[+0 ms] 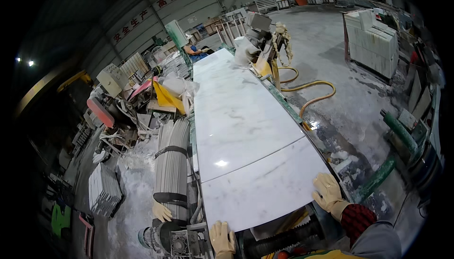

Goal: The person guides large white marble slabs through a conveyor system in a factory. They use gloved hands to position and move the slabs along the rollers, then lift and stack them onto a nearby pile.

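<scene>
A pale stone slab [265, 181] with faint grey veining lies at the near end of a long machine bed. Beyond a thin straight seam a longer polished slab [231, 103] of the same stone stretches away. My left hand [221, 238], in a cream rubber glove, rests at the near slab's front left corner, fingers extended. Over its right edge lies my right hand [327, 193] in a matching glove, fingers spread on the stone; a red-and-black checked cuff shows behind it. Another cream glove [161, 210] lies left of the bed; whether it is empty I cannot tell.
Left of the bed are a ribbed grey roller cover [171, 164] and a motor [153, 237]. A person [196, 51] sits by the far end. A yellow hose [321, 84] curls across the wet floor. Stacked slabs [371, 43] stand at right, green pipes [378, 178] nearer.
</scene>
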`<control>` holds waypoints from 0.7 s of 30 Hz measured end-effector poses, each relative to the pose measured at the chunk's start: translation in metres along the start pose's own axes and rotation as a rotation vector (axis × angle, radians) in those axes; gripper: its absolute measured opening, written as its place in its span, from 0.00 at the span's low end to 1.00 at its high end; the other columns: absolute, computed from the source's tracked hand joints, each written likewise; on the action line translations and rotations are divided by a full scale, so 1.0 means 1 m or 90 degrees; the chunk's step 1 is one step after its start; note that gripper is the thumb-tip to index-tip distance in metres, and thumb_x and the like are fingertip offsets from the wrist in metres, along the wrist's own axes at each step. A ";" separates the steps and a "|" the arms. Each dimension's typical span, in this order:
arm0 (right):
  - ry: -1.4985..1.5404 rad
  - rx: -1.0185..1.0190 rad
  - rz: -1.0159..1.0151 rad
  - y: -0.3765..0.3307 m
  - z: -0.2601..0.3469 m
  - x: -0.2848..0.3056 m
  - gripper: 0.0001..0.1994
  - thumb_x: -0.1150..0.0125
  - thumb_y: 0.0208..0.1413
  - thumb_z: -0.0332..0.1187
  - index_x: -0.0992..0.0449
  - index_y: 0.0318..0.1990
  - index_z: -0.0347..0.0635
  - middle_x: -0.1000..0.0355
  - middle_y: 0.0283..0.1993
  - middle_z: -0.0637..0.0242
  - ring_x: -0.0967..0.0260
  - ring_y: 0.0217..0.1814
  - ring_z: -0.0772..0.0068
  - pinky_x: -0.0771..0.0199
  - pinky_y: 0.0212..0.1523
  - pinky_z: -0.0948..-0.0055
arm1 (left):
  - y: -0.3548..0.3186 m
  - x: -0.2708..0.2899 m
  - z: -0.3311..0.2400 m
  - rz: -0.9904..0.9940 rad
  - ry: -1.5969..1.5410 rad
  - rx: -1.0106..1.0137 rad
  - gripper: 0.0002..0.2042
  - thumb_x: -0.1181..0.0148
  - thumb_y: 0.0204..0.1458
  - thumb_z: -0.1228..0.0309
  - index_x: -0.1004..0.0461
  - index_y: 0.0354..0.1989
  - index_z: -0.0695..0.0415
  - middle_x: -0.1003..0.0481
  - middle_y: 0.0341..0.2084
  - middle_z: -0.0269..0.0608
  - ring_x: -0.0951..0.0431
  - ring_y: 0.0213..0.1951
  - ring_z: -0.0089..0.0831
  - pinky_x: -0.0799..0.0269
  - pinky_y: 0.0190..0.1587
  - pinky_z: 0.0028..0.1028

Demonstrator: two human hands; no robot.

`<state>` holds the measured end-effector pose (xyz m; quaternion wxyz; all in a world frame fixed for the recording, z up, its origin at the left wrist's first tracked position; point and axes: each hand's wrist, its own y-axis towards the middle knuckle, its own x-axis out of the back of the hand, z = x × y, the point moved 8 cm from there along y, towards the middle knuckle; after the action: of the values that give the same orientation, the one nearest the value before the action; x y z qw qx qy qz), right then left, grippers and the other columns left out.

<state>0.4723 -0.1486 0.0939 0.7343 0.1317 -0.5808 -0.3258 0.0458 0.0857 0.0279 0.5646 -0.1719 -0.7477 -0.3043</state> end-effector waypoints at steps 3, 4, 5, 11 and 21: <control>0.018 -0.012 0.030 -0.002 -0.002 -0.003 0.20 0.31 0.54 0.37 0.22 0.53 0.39 0.26 0.55 0.47 0.31 0.62 0.37 0.31 0.68 0.43 | -0.007 -0.002 0.002 0.003 0.042 -0.002 0.29 0.32 0.65 0.59 0.27 0.72 0.56 0.28 0.73 0.64 0.32 0.73 0.67 0.41 0.78 0.59; 0.020 -0.018 0.040 -0.002 -0.002 -0.002 0.20 0.32 0.54 0.37 0.23 0.53 0.39 0.26 0.55 0.47 0.31 0.62 0.37 0.31 0.68 0.43 | -0.006 0.000 0.000 0.001 0.028 -0.003 0.29 0.33 0.64 0.60 0.27 0.72 0.56 0.29 0.73 0.64 0.32 0.73 0.67 0.41 0.78 0.59; 0.014 -0.018 0.034 -0.002 -0.001 -0.001 0.20 0.32 0.55 0.37 0.23 0.53 0.39 0.26 0.56 0.47 0.31 0.63 0.38 0.31 0.68 0.43 | -0.004 0.002 -0.002 -0.002 0.014 -0.005 0.28 0.33 0.64 0.61 0.27 0.72 0.56 0.29 0.72 0.64 0.33 0.73 0.68 0.41 0.78 0.60; 0.013 -0.031 0.032 -0.006 -0.003 -0.002 0.20 0.31 0.55 0.38 0.22 0.54 0.40 0.25 0.59 0.48 0.31 0.66 0.39 0.34 0.72 0.44 | -0.005 0.009 -0.007 -0.029 0.002 -0.015 0.27 0.32 0.63 0.65 0.26 0.70 0.57 0.28 0.70 0.65 0.32 0.71 0.70 0.38 0.75 0.61; -0.014 -0.003 0.034 -0.012 -0.005 -0.007 0.24 0.31 0.59 0.42 0.20 0.58 0.36 0.23 0.62 0.45 0.30 0.70 0.38 0.36 0.77 0.42 | -0.018 0.003 -0.002 -0.174 0.097 -0.108 0.23 0.40 0.73 0.61 0.22 0.71 0.60 0.20 0.66 0.62 0.20 0.66 0.53 0.29 0.73 0.51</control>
<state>0.4727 -0.1542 0.0804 0.7365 0.1109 -0.5913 -0.3092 0.0352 0.0708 0.0268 0.5560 -0.0920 -0.6911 -0.4525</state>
